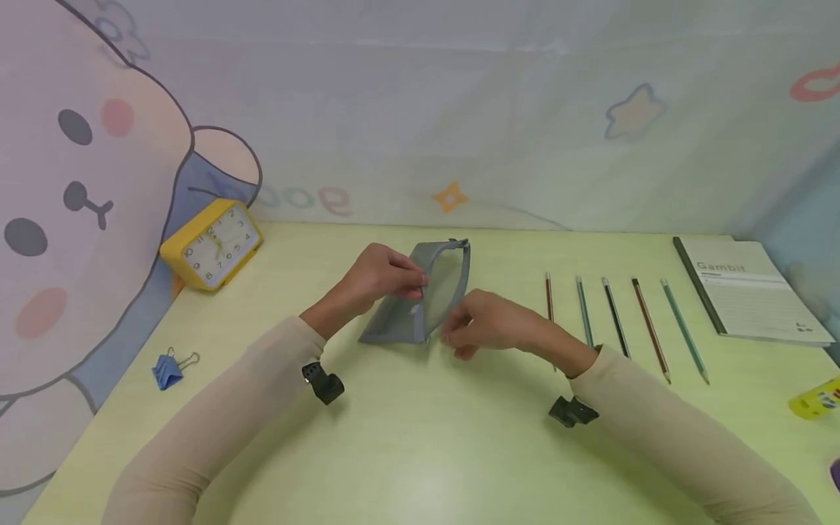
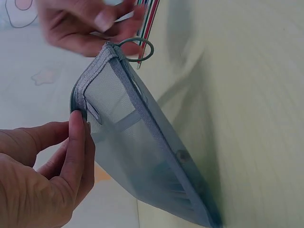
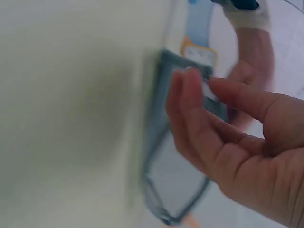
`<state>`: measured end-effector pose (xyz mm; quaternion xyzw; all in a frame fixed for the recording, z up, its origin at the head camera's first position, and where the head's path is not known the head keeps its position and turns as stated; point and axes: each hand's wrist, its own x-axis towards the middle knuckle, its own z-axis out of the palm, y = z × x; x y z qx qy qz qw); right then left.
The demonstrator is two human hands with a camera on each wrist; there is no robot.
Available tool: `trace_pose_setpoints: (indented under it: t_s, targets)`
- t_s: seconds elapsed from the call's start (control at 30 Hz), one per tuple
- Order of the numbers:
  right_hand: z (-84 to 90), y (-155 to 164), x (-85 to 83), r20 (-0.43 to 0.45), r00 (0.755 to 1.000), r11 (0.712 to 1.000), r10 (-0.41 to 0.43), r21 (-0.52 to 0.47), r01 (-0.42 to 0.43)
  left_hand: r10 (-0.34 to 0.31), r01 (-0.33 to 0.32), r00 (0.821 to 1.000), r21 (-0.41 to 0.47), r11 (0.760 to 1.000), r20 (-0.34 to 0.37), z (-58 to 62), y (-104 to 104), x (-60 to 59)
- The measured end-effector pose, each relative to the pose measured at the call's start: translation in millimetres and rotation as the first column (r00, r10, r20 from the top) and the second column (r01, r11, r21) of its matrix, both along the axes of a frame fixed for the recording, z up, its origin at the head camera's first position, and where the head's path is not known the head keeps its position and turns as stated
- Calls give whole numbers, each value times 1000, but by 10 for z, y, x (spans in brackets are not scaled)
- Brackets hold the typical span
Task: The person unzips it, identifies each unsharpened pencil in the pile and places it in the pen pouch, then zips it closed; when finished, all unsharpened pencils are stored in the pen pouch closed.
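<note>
A grey mesh zipper pouch (image 1: 397, 318) is propped on the table with its mouth gaping to the right. My left hand (image 1: 383, 275) pinches the zippered rim between thumb and fingers. In the left wrist view, the zipper pull (image 2: 93, 113) hangs beside those fingertips, and a small loop (image 2: 151, 50) sticks out from the pouch's corner. My right hand (image 1: 488, 324) hovers by the near right end of the mouth. Its fingers are loosely bent and hold nothing; the right wrist view shows a gap between thumb (image 3: 242, 97) and fingers.
Several pencils (image 1: 650, 328) lie in a row on the right, beside a notebook (image 1: 748, 292). A yellow object (image 1: 817, 399) is at the right edge. On the left are a yellow alarm clock (image 1: 216, 244) and a blue binder clip (image 1: 168, 372). A printed curtain (image 1: 499, 109) hangs behind.
</note>
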<state>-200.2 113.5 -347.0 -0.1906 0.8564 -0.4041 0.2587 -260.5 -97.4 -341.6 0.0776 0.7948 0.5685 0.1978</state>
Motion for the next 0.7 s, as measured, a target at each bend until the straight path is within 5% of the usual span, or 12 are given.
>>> trace_pose_setpoints:
  t_s: [0.07, 0.23, 0.3, 0.43, 0.7]
  targets:
    - [-85, 0, 49, 153, 988, 994, 30, -109, -13, 7, -7, 1000, 3, 1000, -2, 6, 6, -8]
    - [-307, -32, 75, 440, 898, 932, -10, -322, 168, 17, -17, 1000, 19, 1000, 7, -8, 26, -8]
    - [-361, -28, 72, 466, 883, 906, -50, -351, 236, 20, -20, 1000, 23, 1000, 4, -19, 33, -4]
    - [-397, 20, 63, 407, 903, 900, -136, -331, 284, 26, -26, 999, 14, 1000, -23, -20, 39, 13]
    - [-402, 5, 64, 368, 925, 919, -91, -327, 221, 31, -32, 999, -21, 999, -39, -8, 40, 2]
